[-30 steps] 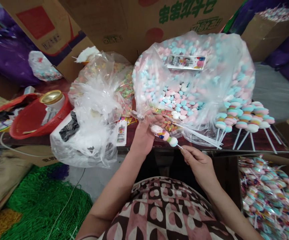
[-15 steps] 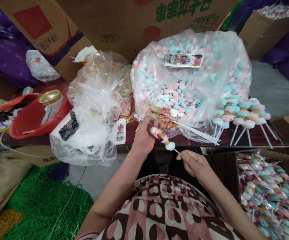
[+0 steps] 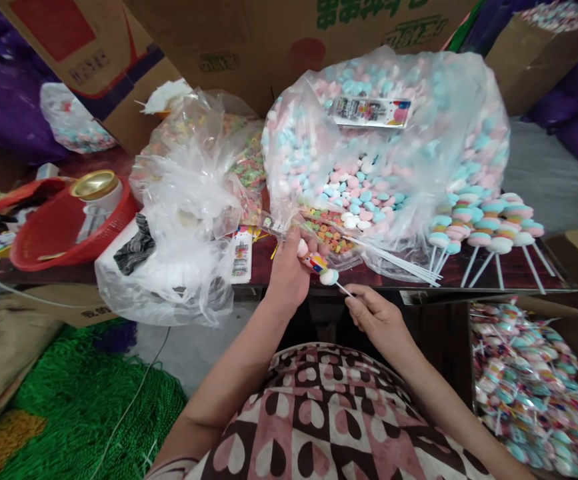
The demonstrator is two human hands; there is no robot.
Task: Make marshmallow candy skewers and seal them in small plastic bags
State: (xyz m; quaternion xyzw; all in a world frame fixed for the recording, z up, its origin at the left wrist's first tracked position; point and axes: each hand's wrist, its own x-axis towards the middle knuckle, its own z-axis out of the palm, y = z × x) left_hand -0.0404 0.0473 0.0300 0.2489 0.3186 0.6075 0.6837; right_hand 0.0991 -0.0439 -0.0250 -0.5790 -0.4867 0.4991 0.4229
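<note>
Left hand: left hand [image 3: 289,277] closes on the candy end of the candy skewer [image 3: 319,265], just below the big candy bag [image 3: 419,133].
Right hand: right hand [image 3: 376,319] pinches its stick.
Finished skewers [image 3: 483,230]: right of the bag.
Red basket [image 3: 63,230]: far left.

Two hands [image 3: 289,273], one red basket [image 3: 63,230].

Green Chinese characters, upside down and cut by the top edge, on cardboard box [image 3: 289,40] far above left hand [image 3: 289,273]; not legible. Faint dark stamp on same box, unreadable. Colourful label [image 3: 371,112] on candy bag [image 3: 449,120], print too small. Small printed tag [image 3: 241,257] just left of hand, unreadable.
</note>
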